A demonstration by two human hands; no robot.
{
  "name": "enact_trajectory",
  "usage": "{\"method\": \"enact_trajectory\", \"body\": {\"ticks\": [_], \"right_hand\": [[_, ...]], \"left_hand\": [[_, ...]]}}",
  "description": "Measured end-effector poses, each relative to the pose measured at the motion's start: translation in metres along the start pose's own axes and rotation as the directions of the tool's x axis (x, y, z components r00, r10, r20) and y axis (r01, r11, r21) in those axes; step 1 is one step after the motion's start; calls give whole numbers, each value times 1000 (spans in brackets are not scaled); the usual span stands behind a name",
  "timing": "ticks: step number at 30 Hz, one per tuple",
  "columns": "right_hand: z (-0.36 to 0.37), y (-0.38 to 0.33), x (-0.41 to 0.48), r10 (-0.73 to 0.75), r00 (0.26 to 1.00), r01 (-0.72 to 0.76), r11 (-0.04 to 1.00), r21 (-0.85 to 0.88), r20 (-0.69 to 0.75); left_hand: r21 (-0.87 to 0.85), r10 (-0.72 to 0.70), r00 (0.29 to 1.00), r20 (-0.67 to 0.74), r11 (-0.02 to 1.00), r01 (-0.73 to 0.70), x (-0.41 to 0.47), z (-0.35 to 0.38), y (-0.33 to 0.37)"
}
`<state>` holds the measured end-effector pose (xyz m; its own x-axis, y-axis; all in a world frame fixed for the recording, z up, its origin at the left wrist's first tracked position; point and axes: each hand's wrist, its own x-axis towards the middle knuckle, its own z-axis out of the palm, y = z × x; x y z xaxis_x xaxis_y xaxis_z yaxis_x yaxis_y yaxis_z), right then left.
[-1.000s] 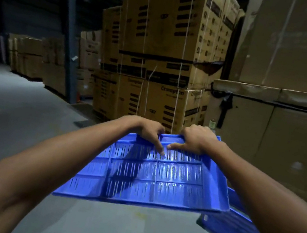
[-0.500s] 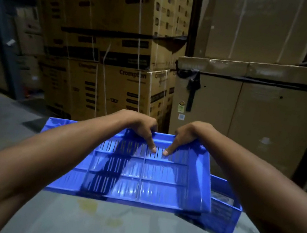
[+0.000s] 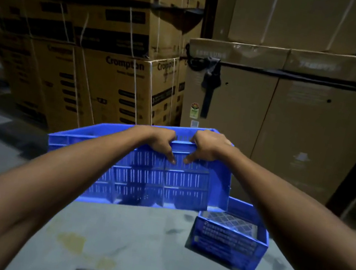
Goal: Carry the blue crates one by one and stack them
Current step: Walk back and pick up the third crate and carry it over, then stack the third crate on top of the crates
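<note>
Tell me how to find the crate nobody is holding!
Look at the big plain cardboard box with a black strap on the right. On the grey floor before it sits a blue crate, open side up. Unlike the held crate, it rests flat and no hand touches it.

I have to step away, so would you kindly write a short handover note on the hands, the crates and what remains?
Left hand and right hand: both clamped side by side on the far rim of the carried crate, fingers over the slatted wall.
Carried crate: tilted, held in the air above the floor.
Second crate: standing open side up on the floor, to the right of and below the carried one, in front of the cardboard boxes.
Done: one crate lifted and brought close.
Left: set it onto the floor crate; nothing is stacked yet.
</note>
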<state>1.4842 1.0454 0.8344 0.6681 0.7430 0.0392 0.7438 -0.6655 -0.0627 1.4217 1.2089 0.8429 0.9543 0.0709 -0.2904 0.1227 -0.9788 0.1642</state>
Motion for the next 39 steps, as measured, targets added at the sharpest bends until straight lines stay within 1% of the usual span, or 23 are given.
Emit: {"method": "enact_trajectory", "body": {"ticks": [2,5,7,9,13,17,21,25,30,34,39], "right_hand": [[15,16,28,46,997,-48,999,-27,-56],[38,40,70,127,986,-131,991,-27,-111],[56,58,100,174,976,-177,984,-11,-133],[78,77,128,195,967,-200,980,-13,-164],[144,121,177,213,951,-224,974,-25,-223],[233,173,219,233,942,-239,971,4,-241],[336,226,255,218,946,-225,974,-2,-240],[434,263,273,223,940,-233,972,-9,-258],[547,286,285,201,932,-222,974,-37,-302],[612,300,295,196,924,-222,974,-43,-329],[667,308,307,200,916,-227,973,-39,-346]], "left_hand": [[73,53,995,-82,996,-47,40,0,-12],[115,104,987,-120,989,-90,102,1,-27],[184,144,976,-161,976,-114,143,4,-36],[241,180,963,-198,962,-131,183,11,-45],[293,243,938,-248,941,-167,263,47,-59],[319,257,942,-217,930,-180,347,106,-65],[297,225,954,-200,941,-160,432,186,-73],[315,246,938,-246,935,-163,497,273,-80],[356,260,919,-297,923,-146,553,376,-100],[351,277,909,-311,922,-160,588,434,-115],[379,279,906,-318,913,-148,615,476,-127]]}}
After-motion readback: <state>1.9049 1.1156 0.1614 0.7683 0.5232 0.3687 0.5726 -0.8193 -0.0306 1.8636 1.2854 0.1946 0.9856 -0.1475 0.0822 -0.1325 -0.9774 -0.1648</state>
